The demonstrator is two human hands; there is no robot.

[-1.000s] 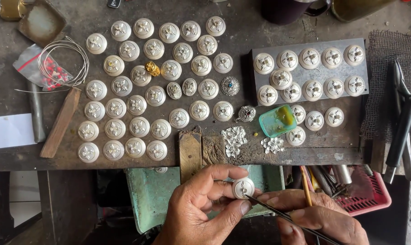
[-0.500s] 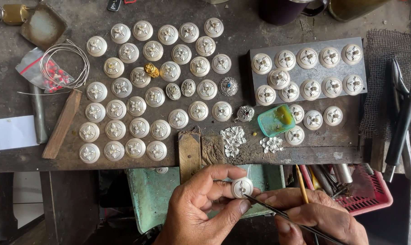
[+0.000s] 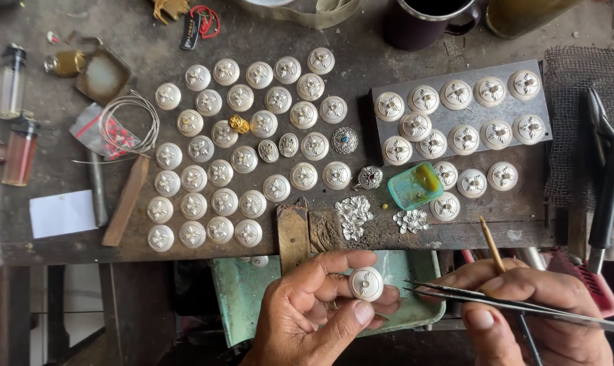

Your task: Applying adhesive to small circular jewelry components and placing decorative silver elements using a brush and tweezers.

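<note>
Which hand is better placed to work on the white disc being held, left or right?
Right, probably. The right hand holds the tweezers, tips aimed at the white disc and just short of it. The left hand is busy pinching the disc.

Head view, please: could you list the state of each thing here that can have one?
Left hand: pinching a white disc.
Right hand: gripping tweezers, tips near the disc, apart from it.
Tweezers: tips close together, nothing seen between them.
Mug: upright, dark inside.
Small green tub: open.
Pliers: lying on the bench.
</note>
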